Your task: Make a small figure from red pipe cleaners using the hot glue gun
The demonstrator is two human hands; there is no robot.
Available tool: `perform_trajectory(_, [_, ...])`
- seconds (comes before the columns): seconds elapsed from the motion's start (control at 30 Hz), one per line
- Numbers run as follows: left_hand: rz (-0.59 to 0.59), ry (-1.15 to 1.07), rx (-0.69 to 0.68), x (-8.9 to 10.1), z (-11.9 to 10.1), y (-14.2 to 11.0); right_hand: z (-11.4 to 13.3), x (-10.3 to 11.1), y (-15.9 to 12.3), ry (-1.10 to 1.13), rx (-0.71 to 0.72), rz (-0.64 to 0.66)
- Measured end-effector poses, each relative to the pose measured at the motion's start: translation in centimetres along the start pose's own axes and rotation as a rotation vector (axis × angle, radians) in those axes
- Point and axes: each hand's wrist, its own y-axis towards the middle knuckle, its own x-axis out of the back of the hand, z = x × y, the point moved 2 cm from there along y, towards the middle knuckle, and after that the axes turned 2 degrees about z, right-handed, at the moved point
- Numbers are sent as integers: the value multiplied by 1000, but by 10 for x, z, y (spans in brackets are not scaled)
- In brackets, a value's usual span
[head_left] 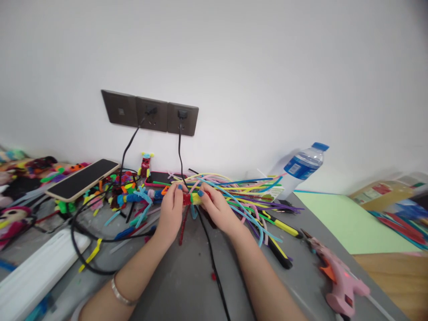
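Between my two hands is a small red and yellow pipe-cleaner piece (191, 199), held level above the grey table (194, 285). My left hand (172, 209) is closed on its red end, with the thumb on top. The yellow end sits in the pinched fingers of my right hand (217, 207). A red pipe cleaner (183, 228) slants down below the left fingers. Behind and to the right of my right hand spreads a loose pile of coloured pipe cleaners (247, 191). Left of my left hand lies a light-blue twisted pipe cleaner (143, 198).
A pink glue gun (344, 285) lies at the right, near yellow-black cutters (282, 226). A water bottle (304, 165) leans by the wall. Black cables (212, 254) cross the table from the sockets (150, 113). At the left are a phone (85, 178) and a white bar (43, 267).
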Motion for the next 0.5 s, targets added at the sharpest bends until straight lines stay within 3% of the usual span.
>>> perform_trajectory(0.23, [53, -69, 16, -2, -1, -1, 4, 3, -1, 1, 5, 14])
perform_trajectory(0.5, [41, -59, 21, 0, -3, 0, 1, -1, -3, 168, -37, 41])
